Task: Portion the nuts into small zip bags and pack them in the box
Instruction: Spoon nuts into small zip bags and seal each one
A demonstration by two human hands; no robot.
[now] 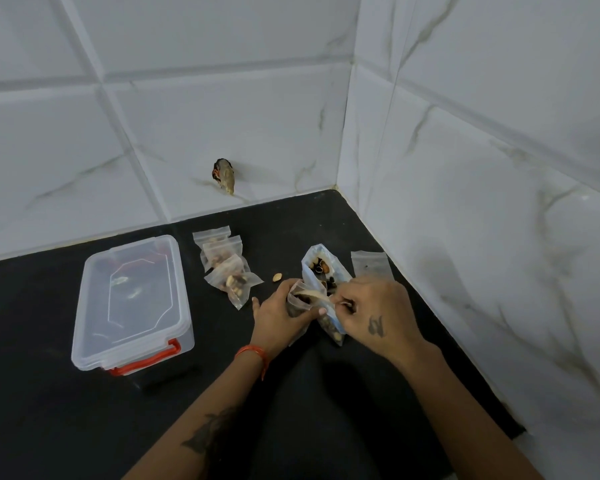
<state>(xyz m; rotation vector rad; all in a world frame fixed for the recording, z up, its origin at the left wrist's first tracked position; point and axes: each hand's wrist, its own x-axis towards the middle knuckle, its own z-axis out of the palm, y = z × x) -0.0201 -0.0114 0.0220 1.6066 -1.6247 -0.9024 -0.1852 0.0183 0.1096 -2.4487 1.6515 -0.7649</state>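
Two bare hands are seen low in the head view, brought together over a black countertop (84,427) in a corner of white marbled tile walls (482,168). A small zip bag (297,299), already holding some dark nuts, is gripped by the left hand (278,317), whose fingers and thumb are curled round it. The right hand (374,313) is bent over the mouth of that bag with its fingertips pinched together; what is pinched is too small to be made out. Just behind the hands a larger bag of mixed nuts (321,271) is laid open on the counter, partly hidden by the right hand. An empty small zip bag (369,265) is lying just beside it, toward the right wall. Three filled small bags (226,265) are piled overlapping to the left of the hands, and a single loose nut (277,277) is lying between that pile and the left hand. Further left, well apart from the hands, a clear plastic box (132,299) with red latches is standing with its lid on. An orange thread (253,353) is worn round the left wrist. A small dark fitting (225,175) is seen on the back wall.
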